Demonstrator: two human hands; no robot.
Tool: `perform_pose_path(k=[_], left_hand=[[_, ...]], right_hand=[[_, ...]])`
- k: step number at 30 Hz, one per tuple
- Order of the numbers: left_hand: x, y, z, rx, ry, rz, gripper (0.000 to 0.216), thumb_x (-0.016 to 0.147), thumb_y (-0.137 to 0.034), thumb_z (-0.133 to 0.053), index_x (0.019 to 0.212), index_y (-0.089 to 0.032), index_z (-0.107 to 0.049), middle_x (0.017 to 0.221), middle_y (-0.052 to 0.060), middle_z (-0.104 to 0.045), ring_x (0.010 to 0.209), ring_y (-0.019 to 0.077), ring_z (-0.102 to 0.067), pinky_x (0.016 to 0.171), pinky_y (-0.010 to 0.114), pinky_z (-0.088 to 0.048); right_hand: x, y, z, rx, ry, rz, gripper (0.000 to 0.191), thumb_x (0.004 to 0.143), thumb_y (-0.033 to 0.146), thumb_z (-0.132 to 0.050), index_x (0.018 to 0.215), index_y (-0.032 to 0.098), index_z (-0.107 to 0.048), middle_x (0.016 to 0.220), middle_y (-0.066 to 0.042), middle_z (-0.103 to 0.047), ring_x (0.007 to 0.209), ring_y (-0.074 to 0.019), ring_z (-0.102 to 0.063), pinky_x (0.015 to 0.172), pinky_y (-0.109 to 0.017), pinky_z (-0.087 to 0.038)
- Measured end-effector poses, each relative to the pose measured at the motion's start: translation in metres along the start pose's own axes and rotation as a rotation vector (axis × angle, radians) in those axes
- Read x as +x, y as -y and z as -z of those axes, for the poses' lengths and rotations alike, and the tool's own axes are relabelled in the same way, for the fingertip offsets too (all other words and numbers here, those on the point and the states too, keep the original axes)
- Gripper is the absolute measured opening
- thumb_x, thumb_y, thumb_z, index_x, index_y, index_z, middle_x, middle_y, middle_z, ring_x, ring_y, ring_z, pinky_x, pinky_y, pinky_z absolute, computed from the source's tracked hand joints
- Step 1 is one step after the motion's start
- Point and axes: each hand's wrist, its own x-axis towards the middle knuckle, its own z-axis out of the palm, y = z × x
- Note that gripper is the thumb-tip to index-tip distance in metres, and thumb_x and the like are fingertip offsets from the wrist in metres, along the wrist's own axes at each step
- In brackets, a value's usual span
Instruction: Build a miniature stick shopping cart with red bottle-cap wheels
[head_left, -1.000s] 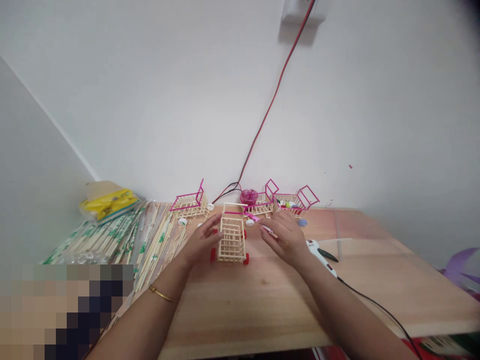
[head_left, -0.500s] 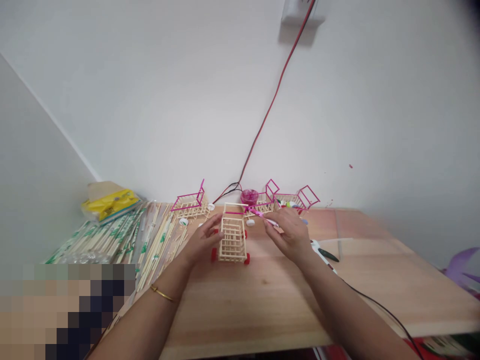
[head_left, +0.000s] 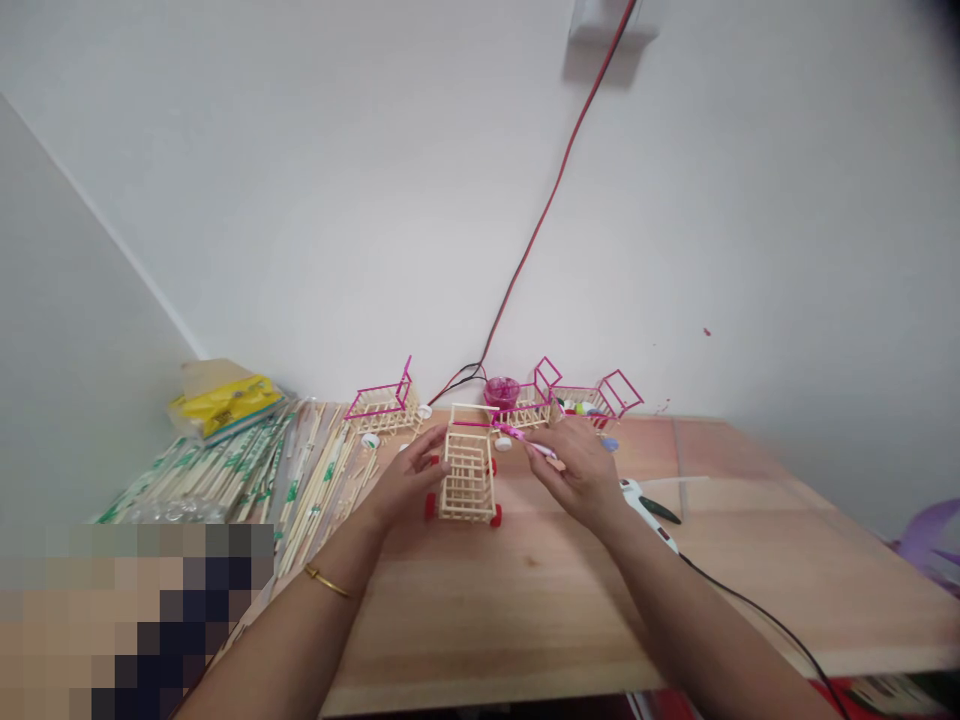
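A small shopping cart made of wooden sticks point(head_left: 469, 478), with red wheels, stands on the table in front of me. My left hand point(head_left: 405, 478) steadies it, fingers closed at its left side near the handle end. One crossbar below the top of the handle is pink; the rest is bare wood. Pinched in my right hand point(head_left: 581, 468) is a paintbrush point(head_left: 541, 449), its pink-coated tip at the right end of that crossbar. Behind the brush, against the wall, sits a cup of pink paint point(head_left: 502, 392).
Stick carts with pink rims stand at the back left point(head_left: 380, 408) and back right point(head_left: 600, 398). Bundles of wooden sticks point(head_left: 225, 465) and a yellow packet point(head_left: 229, 405) lie on the left. A glue gun point(head_left: 651, 515) with a black cord rests right of my hand.
The brush tip stays near the right end of the pink crossbar, with only a slight shift of the brush. The cart and both hands are nearly where they were; the whole view has shifted a little.
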Motion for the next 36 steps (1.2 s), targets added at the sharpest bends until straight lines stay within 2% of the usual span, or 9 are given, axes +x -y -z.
perform_pose_path(k=[5, 10, 16, 22, 26, 36], left_hand=[[-0.001, 0.001, 0.000, 0.006, -0.002, 0.017, 0.065, 0.077, -0.037, -0.074, 0.137, -0.025, -0.053, 0.147, 0.011, -0.049, 0.136, 0.0367, -0.042, 0.111, 0.051, -0.034], [-0.001, 0.000, -0.001, -0.032, 0.030, 0.014, 0.064, 0.078, -0.033, -0.073, 0.138, -0.024, -0.052, 0.147, 0.011, -0.048, 0.135, 0.0349, -0.044, 0.110, 0.050, -0.035], [-0.002, -0.005, -0.004, -0.024, 0.046, -0.019, 0.062, 0.079, -0.032, -0.072, 0.137, -0.024, -0.052, 0.146, 0.011, -0.050, 0.136, 0.0346, -0.042, 0.111, 0.049, -0.035], [-0.003, -0.006, -0.005, -0.060, 0.084, -0.031, 0.062, 0.081, -0.032, -0.071, 0.139, -0.024, -0.051, 0.144, 0.010, -0.052, 0.136, 0.0347, -0.043, 0.109, 0.048, -0.037], [-0.003, -0.007, -0.005, -0.075, 0.104, -0.029, 0.063, 0.080, -0.033, -0.071, 0.139, -0.024, -0.050, 0.141, 0.012, -0.054, 0.128, 0.0346, -0.051, 0.105, 0.048, -0.041], [-0.004, -0.009, -0.008, -0.079, 0.068, -0.022, 0.062, 0.079, -0.033, -0.072, 0.137, -0.023, -0.052, 0.141, 0.012, -0.054, 0.128, 0.0337, -0.051, 0.104, 0.046, -0.041]], right_hand=[[0.001, -0.002, 0.000, -0.027, 0.032, 0.036, 0.015, 0.088, 0.013, -0.059, 0.100, 0.022, -0.060, 0.075, -0.002, -0.064, 0.071, -0.0184, -0.056, 0.073, -0.036, -0.041], [0.005, 0.003, -0.001, -0.012, 0.034, 0.008, 0.016, 0.089, 0.014, -0.058, 0.103, 0.022, -0.061, 0.076, -0.003, -0.065, 0.073, -0.0192, -0.056, 0.072, -0.036, -0.040], [0.019, 0.016, -0.017, 0.047, 0.098, 0.103, 0.013, 0.091, 0.016, -0.058, 0.104, 0.020, -0.060, 0.079, -0.005, -0.066, 0.074, -0.0185, -0.057, 0.073, -0.036, -0.041], [0.025, 0.013, -0.027, 0.043, 0.051, 0.122, 0.018, 0.091, 0.017, -0.058, 0.109, 0.021, -0.061, 0.082, -0.006, -0.068, 0.078, -0.0201, -0.060, 0.073, -0.037, -0.042], [0.029, 0.011, -0.027, 0.027, 0.043, 0.158, 0.020, 0.091, 0.015, -0.058, 0.109, 0.021, -0.060, 0.082, -0.006, -0.068, 0.077, -0.0205, -0.059, 0.072, -0.037, -0.042], [0.019, 0.009, -0.031, 0.028, 0.132, 0.110, 0.014, 0.091, 0.017, -0.058, 0.104, 0.021, -0.062, 0.079, -0.004, -0.068, 0.075, -0.0190, -0.060, 0.075, -0.037, -0.041]])
